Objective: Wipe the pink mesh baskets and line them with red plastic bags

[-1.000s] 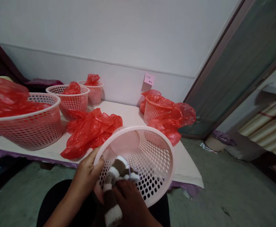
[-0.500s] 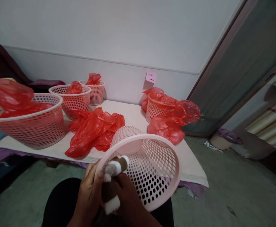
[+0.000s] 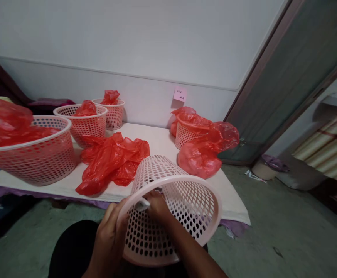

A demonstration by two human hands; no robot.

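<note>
The pink perforated basket is gripped at its nine-o'clock rim by the left hand; inside, a white-tipped sock is pinched by the right hand.

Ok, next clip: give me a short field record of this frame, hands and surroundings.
left hand: grips the rim of the tilted pink basket
right hand: reaches inside the basket, pressing a white cloth bit
table: cream top, against the wall
loose red bag: crumpled on the table
other baskets: four, with red bags; largest at left
wall: pink note
</note>
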